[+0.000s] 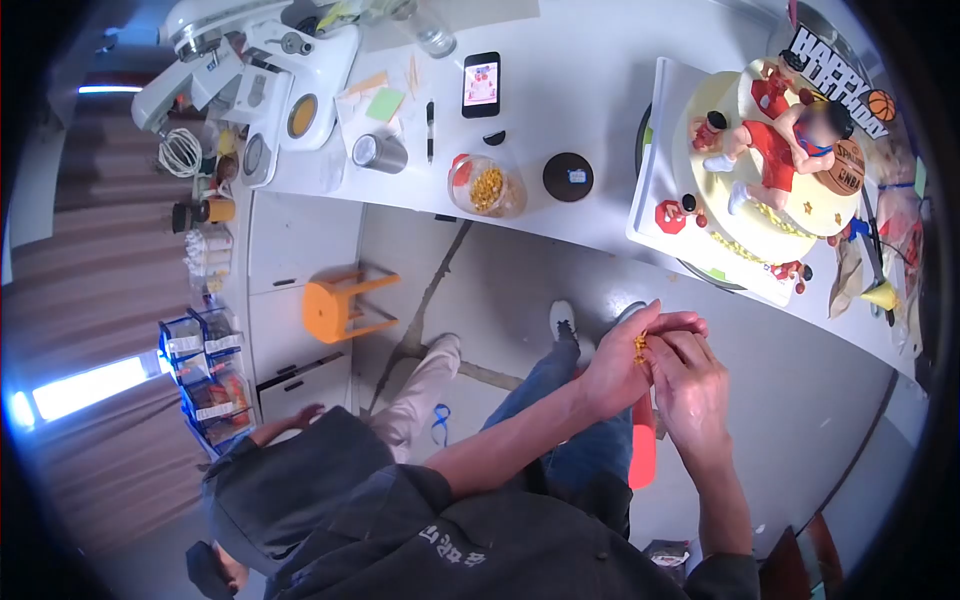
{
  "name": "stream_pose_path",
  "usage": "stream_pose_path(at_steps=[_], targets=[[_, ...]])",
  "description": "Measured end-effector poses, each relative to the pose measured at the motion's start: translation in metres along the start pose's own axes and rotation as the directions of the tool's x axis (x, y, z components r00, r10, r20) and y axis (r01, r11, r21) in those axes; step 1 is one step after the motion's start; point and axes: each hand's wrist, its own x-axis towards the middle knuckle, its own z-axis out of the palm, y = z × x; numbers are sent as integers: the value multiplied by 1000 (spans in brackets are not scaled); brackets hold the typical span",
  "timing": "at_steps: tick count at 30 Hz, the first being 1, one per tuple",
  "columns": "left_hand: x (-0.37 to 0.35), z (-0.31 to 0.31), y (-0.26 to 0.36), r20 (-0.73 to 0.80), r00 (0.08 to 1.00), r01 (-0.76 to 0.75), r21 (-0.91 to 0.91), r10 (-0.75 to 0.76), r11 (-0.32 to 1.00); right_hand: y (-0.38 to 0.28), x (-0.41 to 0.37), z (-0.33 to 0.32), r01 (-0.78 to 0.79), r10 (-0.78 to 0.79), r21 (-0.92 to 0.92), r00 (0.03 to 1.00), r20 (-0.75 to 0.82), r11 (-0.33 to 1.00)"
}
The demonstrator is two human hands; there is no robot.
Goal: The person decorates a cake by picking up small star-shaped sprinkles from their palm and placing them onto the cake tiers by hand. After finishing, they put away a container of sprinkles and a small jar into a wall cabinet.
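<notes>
My left hand (625, 365) is cupped in front of the table and holds small yellow-orange pieces (640, 347) in its palm. The fingers of my right hand (688, 378) are bent together against that palm, touching the pieces. Up and to the right stands a pale yellow cake (735, 232) with basketball figures in red (775, 155) and a birthday sign (840, 80). Yellow bits lie along its ledge. A clear cup (487, 188) near the table edge contains more yellow-orange pieces.
A phone (482, 85), a pen (431, 132), a metal can (380, 153) and a dark round lid (568, 177) lie on the table (600, 90). A mixer (215, 80) stands upper left. An orange stool (335, 305) and another person (300, 480) are to the left.
</notes>
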Motion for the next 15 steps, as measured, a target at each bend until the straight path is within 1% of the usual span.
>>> stream_pose_path(at_steps=[3, 9, 12, 15], targets=[[0, 2, 1, -5, 1000, -5, -1, 5, 1000, -3, 0, 3, -20, 21, 29, 998, -57, 999], [2, 1, 1, -33, 999, -4, -14, 3, 1000, -1, -2, 6, -50, 54, 46, 995, -79, 998], [4, -1, 0, -31, 1000, -4, -25, 3, 1000, 2, -3, 7, -20, 23, 28, 995, -93, 999], [6, -4, 0, -45, 999, 1, -38, -3, 999, 6, -7, 9, -70, 83, 122, 991, -106, 990]])
